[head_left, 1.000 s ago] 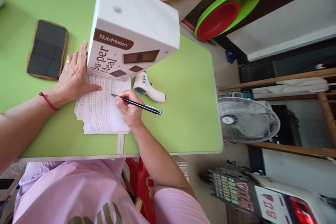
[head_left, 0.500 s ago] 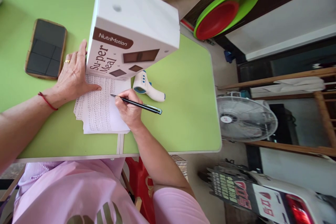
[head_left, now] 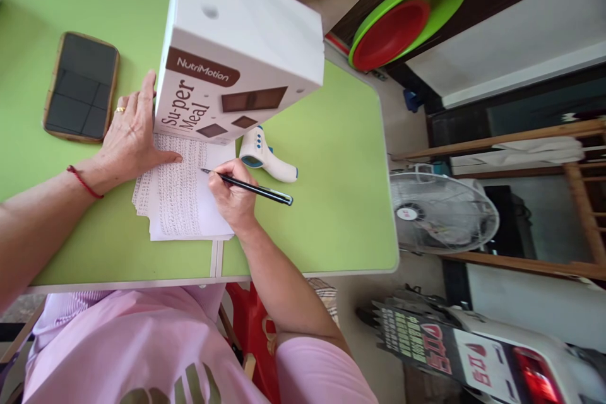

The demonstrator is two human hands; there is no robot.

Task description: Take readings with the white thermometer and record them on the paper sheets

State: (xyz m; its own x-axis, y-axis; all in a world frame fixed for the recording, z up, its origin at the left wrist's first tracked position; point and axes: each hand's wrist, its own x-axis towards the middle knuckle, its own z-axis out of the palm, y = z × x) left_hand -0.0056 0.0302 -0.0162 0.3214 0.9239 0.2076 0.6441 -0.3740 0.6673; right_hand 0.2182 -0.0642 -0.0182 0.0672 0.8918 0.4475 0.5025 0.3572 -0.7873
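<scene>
My right hand grips a black pen, its tip at the paper beside columns of dense handwriting. The stack of written sheets lies on the green table, its far end hidden by a white box marked "NutriMotion Su-per Meal". My left hand, wearing a ring, lies flat with fingers spread; its thumb rests on the sheets and its fingertips are at the box's left side. A phone with a dark screen lies just left of that hand. The white infrared thermometer lies right of the pen hand.
A standing fan is beyond the table's right edge. Green and red basins stand at the upper right. A scooter is at the lower right, and a red chair shows below the table edge.
The pen tip has shifted very slightly to the right on the paper. My left hand, the box and the sheets hold their places, apart from a small camera shift.
</scene>
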